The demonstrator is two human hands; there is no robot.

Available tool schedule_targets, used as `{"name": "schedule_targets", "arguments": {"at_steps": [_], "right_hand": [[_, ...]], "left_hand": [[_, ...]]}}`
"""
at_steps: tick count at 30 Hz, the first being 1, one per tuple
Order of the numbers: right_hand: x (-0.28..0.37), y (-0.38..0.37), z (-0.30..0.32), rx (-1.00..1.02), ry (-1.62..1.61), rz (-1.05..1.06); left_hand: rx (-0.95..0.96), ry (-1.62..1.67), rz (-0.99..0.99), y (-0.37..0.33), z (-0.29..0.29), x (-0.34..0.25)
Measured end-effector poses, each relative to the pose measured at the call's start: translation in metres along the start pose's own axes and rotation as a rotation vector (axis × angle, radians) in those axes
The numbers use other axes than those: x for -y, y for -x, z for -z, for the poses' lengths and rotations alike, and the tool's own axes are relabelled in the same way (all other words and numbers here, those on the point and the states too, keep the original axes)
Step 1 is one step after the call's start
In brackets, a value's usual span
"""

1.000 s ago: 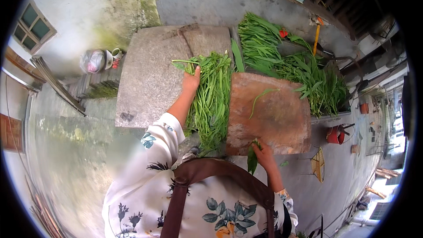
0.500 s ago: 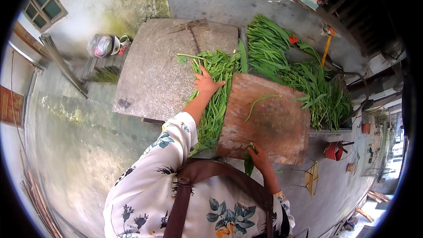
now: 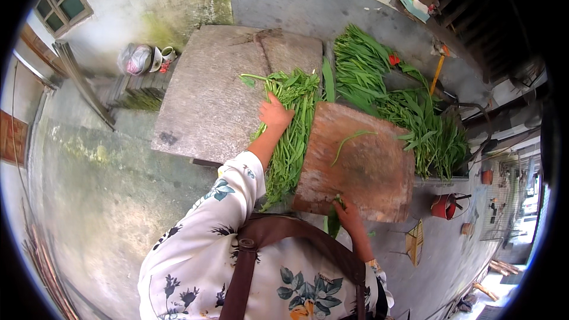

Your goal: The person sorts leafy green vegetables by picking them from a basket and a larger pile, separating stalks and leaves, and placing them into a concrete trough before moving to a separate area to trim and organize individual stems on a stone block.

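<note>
A long heap of cut leafy green stems [image 3: 294, 136] lies along the right edge of a grey stone slab. On its left side rests my left hand [image 3: 276, 114], closed with fingers curled in at the stems. My right hand [image 3: 348, 214] is at the near edge of a reddish-brown wooden board [image 3: 361, 160], closed around a few green leaves [image 3: 333, 223] that hang below it. One loose curved green stem [image 3: 349, 140] lies on the board. The tips of my right fingers are partly hidden by the leaves.
The stone slab [image 3: 213, 95] extends left of the heap. Larger piles of leafy greens [image 3: 361, 68] fill the trough behind and right of the board. A red bucket [image 3: 443, 206] and a small yellow woven stool [image 3: 414, 242] stand on the floor at right. Bags [image 3: 140, 59] sit at far left.
My left hand's fingers have drawn together from a spread pose over the greens, its thumb no longer sticking out. My right hand stays at the board's edge with the leaves.
</note>
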State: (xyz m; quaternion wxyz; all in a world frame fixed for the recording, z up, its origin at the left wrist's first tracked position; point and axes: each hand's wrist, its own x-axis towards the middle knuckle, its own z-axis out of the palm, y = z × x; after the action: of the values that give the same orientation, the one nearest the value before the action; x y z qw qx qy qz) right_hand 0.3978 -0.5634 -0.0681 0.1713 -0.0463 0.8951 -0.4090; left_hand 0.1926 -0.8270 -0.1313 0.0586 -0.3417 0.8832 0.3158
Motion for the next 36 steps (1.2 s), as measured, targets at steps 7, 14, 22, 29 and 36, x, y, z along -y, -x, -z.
{"name": "schedule_targets", "arguments": {"at_steps": [7,14,22,29,36], "right_hand": [[0.012,-0.001,-0.024,0.028,0.023,-0.013],[0.014,0.006,-0.031,-0.074,-0.020,-0.034],[0.026,-0.003,-0.044,-0.104,0.028,0.007],[0.038,-0.018,-0.061,-0.131,0.009,0.039],[0.050,-0.019,-0.070,-0.158,0.025,0.042]], "left_hand": [[0.189,-0.016,0.021,0.003,0.014,-0.008],[0.392,0.812,-0.096,-0.069,-0.011,0.057],[0.862,0.932,0.085,-0.074,0.134,0.036],[0.398,0.297,-0.550,-0.140,0.222,0.044],[0.439,0.110,-0.583,-0.142,0.218,0.071]]}}
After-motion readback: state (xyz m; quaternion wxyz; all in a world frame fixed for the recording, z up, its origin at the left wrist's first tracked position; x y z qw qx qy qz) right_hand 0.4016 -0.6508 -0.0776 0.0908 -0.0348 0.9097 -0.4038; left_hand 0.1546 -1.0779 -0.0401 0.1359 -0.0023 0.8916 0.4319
